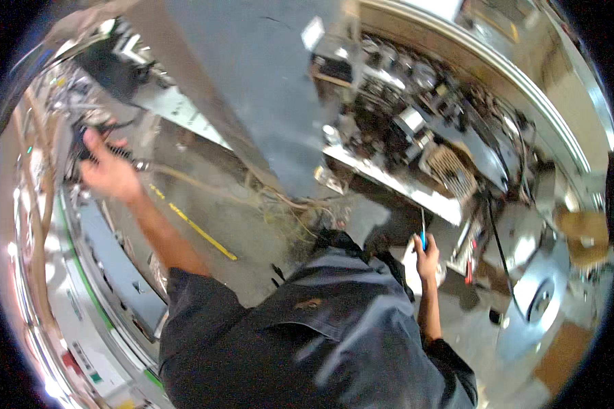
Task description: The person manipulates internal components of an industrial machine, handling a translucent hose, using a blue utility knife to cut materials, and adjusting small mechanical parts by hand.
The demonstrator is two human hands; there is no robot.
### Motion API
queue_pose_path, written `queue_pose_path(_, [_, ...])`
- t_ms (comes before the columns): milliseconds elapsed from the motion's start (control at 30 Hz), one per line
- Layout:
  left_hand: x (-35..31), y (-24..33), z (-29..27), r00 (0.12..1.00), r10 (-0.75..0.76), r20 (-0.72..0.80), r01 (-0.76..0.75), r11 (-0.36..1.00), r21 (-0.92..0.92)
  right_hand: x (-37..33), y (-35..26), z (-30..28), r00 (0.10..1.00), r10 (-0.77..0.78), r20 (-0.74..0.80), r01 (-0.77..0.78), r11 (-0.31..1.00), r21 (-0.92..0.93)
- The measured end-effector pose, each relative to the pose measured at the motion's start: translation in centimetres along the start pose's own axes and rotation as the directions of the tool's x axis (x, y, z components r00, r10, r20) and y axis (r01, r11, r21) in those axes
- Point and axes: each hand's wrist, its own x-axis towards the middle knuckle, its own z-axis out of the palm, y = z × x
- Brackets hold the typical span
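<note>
My left hand (109, 170) is stretched far out to the left, its fingers wrapped around a black hand tool (83, 144). Blur hides the tool's exact kind. A metal fitting sits beside the hand, and a pale hose (177, 173) trails from it toward the middle. Low on the right, my right hand (426, 258) grips a screwdriver (424, 240) by its blue handle. Its thin shaft points away from me, toward the front edge of a white-edged workbench (396, 183), apart from the parts there.
Metal parts (416, 126) crowd the bench, beside a ribbed tan block (450, 170). A large grey panel (252, 75) rises ahead. Hoses and wires (286, 201) lie below it, near a yellow floor line (198, 228). At right stand a round metal disc (539, 300) and a red-handled tool (469, 271).
</note>
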Motion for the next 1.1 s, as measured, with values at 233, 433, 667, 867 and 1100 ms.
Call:
queue_pose_path(233, [-19.4, -1.8, 2.8, 0.558, 0.002, 0.830, 0.418, 0.863, -0.283, -5.4, 4.9, 1.6, 0.963, 0.220, -0.158, -0.182, 0.958, 0.223])
queue_pose_path(433, [-40.8, -11.8, 8.6, 0.172, -0.316, 0.933, 0.209, 0.937, 0.279, -7.7, 4.9, 3.0, 0.925, 0.341, -0.168, -0.250, 0.879, 0.405])
queue_pose_path(667, [-51.2, -20.9, 9.8, 0.169, -0.392, 0.904, -0.015, 0.916, 0.401, -10.8, 4.7, 0.7, 0.867, 0.423, -0.263, -0.364, 0.899, 0.244])
queue_pose_path(867, [-53.3, -21.8, 8.9, 0.096, -0.364, 0.926, 0.303, 0.897, 0.321, -13.3, 8.8, 0.5, 0.828, 0.467, -0.311, -0.338, 0.858, 0.387])
queue_pose_path(1100, [-54.7, -24.7, 2.6, -0.027, -0.487, 0.873, 0.557, 0.718, 0.418, -11.4, 11.9, -1.4, 0.879, 0.433, -0.199, -0.382, 0.890, 0.248])
